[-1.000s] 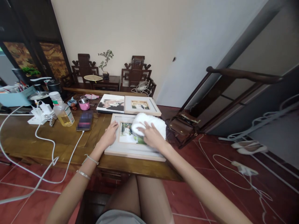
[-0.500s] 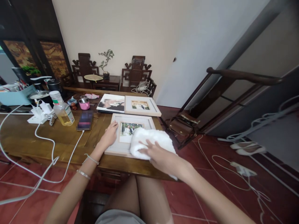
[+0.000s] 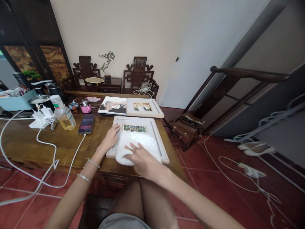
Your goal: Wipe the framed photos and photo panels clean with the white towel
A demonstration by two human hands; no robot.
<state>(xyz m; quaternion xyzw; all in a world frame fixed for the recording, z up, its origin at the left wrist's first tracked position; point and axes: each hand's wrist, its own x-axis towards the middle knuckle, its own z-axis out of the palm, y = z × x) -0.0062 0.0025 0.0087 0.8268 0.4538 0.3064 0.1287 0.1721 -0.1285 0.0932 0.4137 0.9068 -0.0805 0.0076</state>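
A person's two bare hands work over a framed photo (image 3: 156, 132) lying flat near the edge of the tabletop (image 3: 23, 140). The left hand (image 3: 112, 136) lies flattened along the frame's left side, its fingers extended and gripping nothing visible. The right hand (image 3: 143, 159), fingers fanned, holds a bunched white cloth (image 3: 135, 141) down on the lower part of the frame; the cloth hides most of the picture, leaving a strip of its top bare just beyond the fingertips. How firmly the right hand presses cannot be told.

Directly beyond both hands, a second framed photo (image 3: 156, 109) lies beside a white picture panel (image 3: 113, 106). Left of the left hand are a phone (image 3: 86, 124) on its white cable (image 3: 74, 159), a pink cup (image 3: 85, 107) and a bottle (image 3: 65, 114) of yellow liquid.

The motion looks like a wipe, and by judgement it goes best with the left hand braced against the rim, off the picture itself. Light, even pressure and overlapping strokes would suit the surface, with care taken in the recessed inner corners. Pushing hard toward the person's lap could drag the frame over the near edge.
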